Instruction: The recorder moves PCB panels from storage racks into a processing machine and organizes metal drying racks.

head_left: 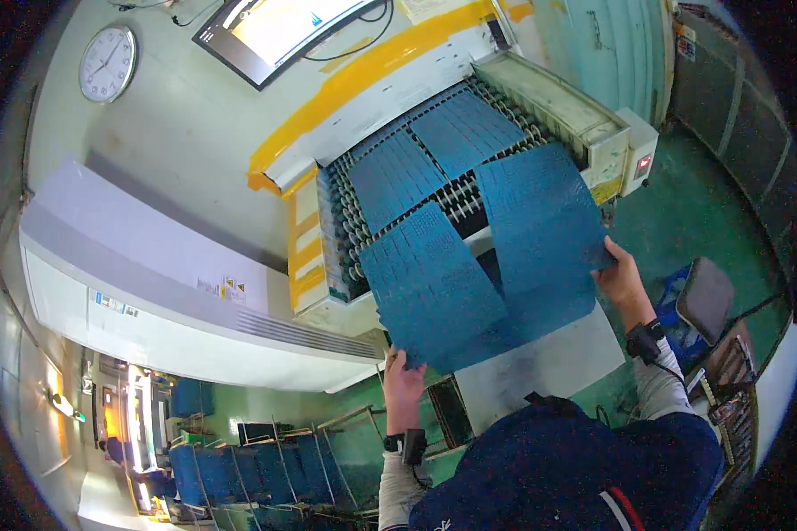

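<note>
My left hand (403, 380) is closed on the near left corner of a thin blue panel (434, 279) with fine line patterns. On the other side, my right hand (622, 276) pinches the right edge of a similar blue panel (545, 208). Both panels reach over the near end of a roller conveyor (462, 202). Their near parts meet in a darker blue area, where I cannot tell whether another sheet lies beneath. Farther in, two more blue panels (397, 181) (466, 131) lie flat on the rollers, side by side.
A pale machine housing with yellow tape (305, 257) flanks the rollers on the left; a switch box (639, 164) is on the right. A long white unit (195, 274), a blue stool (673, 301), racks of blue panels (257, 469) and a wall screen (274, 31) surround me.
</note>
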`<state>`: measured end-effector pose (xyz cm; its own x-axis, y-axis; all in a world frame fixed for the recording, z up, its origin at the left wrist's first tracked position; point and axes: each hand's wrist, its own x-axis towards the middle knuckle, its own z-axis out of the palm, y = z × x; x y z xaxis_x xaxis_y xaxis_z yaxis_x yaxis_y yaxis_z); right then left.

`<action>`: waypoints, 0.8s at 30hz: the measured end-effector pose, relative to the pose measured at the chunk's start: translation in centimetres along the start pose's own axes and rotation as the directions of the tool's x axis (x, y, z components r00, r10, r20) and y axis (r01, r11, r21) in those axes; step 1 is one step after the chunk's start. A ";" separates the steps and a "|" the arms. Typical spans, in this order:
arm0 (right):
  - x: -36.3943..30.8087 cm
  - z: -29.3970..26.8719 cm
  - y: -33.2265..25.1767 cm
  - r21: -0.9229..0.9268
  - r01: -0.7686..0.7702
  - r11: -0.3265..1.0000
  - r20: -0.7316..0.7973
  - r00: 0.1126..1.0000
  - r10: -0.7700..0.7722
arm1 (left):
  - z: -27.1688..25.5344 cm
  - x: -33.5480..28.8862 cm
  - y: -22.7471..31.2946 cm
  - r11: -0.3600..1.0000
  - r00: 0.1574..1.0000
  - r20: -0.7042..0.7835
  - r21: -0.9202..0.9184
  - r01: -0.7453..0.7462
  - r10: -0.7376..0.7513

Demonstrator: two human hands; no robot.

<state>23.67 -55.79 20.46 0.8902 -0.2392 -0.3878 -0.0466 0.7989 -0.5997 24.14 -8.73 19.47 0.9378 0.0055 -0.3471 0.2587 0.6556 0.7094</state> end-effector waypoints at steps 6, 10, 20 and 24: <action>2.5 -3.3 5.3 0.029 0.111 0.993 -0.082 0.991 -0.109 | 1.2 0.2 -1.9 0.993 0.989 0.111 -0.063 -0.095 0.102; 1.4 0.3 4.3 -0.024 0.124 0.992 -0.139 0.982 -0.126 | 1.3 0.8 -2.1 0.997 0.989 0.130 -0.038 -0.068 0.072; 2.9 1.1 3.1 -0.069 0.057 0.996 -0.022 0.998 -0.059 | 2.3 1.7 -2.0 0.994 0.987 0.151 -0.103 -0.040 0.055; 3.3 1.5 3.2 -0.058 0.056 0.997 -0.007 0.998 -0.056 | 2.1 2.5 -1.8 0.995 0.994 0.099 -0.095 -0.029 0.039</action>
<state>27.11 -53.20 18.37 0.8882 -0.2878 -0.3583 -0.0229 0.7510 -0.6599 26.46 -11.48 18.62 0.9654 -0.0438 -0.2572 0.2081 0.7240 0.6577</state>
